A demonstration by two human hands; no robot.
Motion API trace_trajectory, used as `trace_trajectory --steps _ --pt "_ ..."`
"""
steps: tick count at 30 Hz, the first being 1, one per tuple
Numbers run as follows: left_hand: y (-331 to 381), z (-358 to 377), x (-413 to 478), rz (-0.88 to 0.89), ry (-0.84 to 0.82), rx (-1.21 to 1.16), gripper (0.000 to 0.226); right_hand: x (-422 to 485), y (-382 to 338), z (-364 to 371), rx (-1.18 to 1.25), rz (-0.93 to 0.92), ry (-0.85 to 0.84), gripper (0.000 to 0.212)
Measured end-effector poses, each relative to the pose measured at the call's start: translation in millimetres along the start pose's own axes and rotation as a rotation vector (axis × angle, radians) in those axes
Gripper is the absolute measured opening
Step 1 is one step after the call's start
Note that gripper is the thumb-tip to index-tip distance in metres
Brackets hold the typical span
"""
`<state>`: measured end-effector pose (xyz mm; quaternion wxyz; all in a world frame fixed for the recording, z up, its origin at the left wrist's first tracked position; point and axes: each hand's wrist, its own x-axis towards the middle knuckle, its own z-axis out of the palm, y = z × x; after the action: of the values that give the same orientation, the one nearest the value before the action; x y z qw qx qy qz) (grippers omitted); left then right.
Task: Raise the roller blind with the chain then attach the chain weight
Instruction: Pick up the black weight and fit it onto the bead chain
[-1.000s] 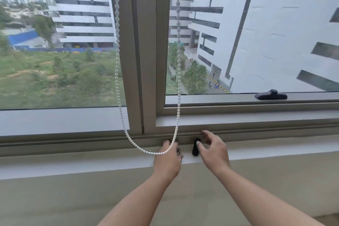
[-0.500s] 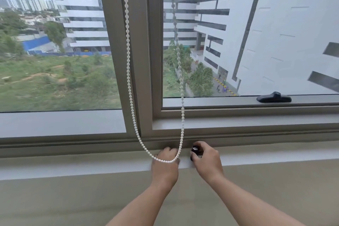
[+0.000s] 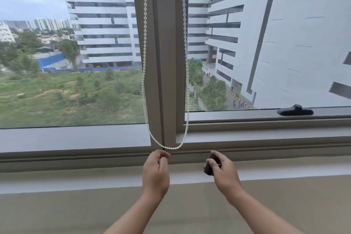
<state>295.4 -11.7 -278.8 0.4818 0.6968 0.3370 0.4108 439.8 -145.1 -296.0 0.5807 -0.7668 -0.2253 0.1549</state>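
The white bead chain [image 3: 187,81] hangs in a long loop in front of the window mullion, and its lowest point [image 3: 171,148] sits just above the sill rail. My left hand [image 3: 156,172] is directly under that loop with thumb and forefinger pinched together, a small gap below the beads. I see nothing between those fingertips. My right hand [image 3: 224,171], further right, grips the small black chain weight [image 3: 208,167], which is tilted and apart from the chain. The roller blind itself is out of view above.
A grey window frame with a central mullion [image 3: 165,62] fills the view. A black window handle [image 3: 295,110] lies on the right sash rail. Below runs a pale sill ledge [image 3: 76,180] over a beige wall. Buildings and greenery show through the glass.
My left hand has come off the bottom of the chain loop, which now hangs free. My right hand has lifted the black weight off the sill and moved right. The view has tilted up.
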Motion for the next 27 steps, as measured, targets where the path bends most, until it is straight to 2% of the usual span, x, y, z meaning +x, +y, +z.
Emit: trace_trajectory --steps 2,5,7,10,21,25,27 --pt "15 -15 7 0.013 0.040 -0.079 0.026 -14 -23 10 0.180 -0.026 -0.052 0.026" --pt "45 -40 13 0.105 0.070 -0.208 0.020 -40 -63 31 0.312 -0.107 -0.092 0.029" --pt "62 -55 12 0.169 -0.007 -0.253 0.015 -57 -87 44 0.370 -0.181 -0.106 0.027" --pt "72 -75 5 0.277 -0.108 -0.153 0.013 -82 -118 59 0.484 -0.265 -0.071 0.019" --pt "22 -141 -34 0.162 -0.098 -0.103 0.037 -145 -137 84 0.628 -0.275 0.190 0.015" --pt "15 -155 -43 0.179 -0.027 -0.099 0.036 -180 -166 87 0.634 -0.527 0.346 0.016" --pt "12 -159 -43 0.182 -0.006 -0.109 0.036 -200 -184 89 0.613 -0.668 0.330 0.015"
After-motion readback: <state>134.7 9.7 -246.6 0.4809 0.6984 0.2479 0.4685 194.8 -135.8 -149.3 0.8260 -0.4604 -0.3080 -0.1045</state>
